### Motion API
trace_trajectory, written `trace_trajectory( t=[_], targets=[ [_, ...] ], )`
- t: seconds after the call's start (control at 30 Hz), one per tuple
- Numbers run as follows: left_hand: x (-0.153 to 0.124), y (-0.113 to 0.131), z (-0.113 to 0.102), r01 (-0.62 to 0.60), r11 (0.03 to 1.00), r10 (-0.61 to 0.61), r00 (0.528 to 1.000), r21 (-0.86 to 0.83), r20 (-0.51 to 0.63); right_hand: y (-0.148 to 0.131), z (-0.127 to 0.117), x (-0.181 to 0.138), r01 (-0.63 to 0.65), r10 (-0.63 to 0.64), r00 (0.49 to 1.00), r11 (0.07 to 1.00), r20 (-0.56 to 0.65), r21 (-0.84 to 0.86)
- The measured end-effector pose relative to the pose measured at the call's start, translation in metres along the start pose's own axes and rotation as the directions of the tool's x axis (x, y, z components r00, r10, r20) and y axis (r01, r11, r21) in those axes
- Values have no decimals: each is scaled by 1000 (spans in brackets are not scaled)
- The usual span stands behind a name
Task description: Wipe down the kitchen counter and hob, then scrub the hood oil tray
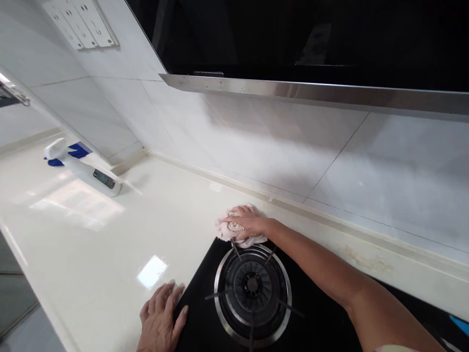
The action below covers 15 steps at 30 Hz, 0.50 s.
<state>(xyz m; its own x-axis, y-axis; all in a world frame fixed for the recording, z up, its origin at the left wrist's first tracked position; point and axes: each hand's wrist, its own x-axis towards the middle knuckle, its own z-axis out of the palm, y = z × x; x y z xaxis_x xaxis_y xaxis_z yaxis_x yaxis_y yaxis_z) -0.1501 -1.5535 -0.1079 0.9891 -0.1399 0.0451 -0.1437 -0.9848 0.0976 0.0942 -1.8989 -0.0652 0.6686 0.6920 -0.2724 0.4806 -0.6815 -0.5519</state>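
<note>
My right hand [246, 221] is closed over a crumpled pale pink cloth [224, 230]. It presses the cloth down at the back left corner of the black gas stove [198, 288], where stove and countertop meet. Spread on the counter by the stove's left edge is my left hand [161, 315], its fingers apart and nothing in them; the thumb reaches the stove's edge. Between and to the right of my hands sits a round burner [252, 284] with a metal ring and thin pan-support prongs.
A white spray bottle [86, 168] lies on the cream countertop [176, 205] at the left, beside something blue [78, 150]. Low over the stove hangs a black range hood [293, 88] with a metal edge. Brownish stains [366, 259] mark the ledge behind the stove.
</note>
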Motion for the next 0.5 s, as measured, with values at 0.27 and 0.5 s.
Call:
trace_trajectory(
  t=[0.27,0.5],
  targets=[
    [3,3,-1,7,999,-8,1000,-31,-16,56,-1,-86,-240,239,970,970,-33,-41],
    [10,13,-8,6,1000,-7,1000,-16,-22,64,33,-171,-450,432,885,890,-172,-76]
  ],
)
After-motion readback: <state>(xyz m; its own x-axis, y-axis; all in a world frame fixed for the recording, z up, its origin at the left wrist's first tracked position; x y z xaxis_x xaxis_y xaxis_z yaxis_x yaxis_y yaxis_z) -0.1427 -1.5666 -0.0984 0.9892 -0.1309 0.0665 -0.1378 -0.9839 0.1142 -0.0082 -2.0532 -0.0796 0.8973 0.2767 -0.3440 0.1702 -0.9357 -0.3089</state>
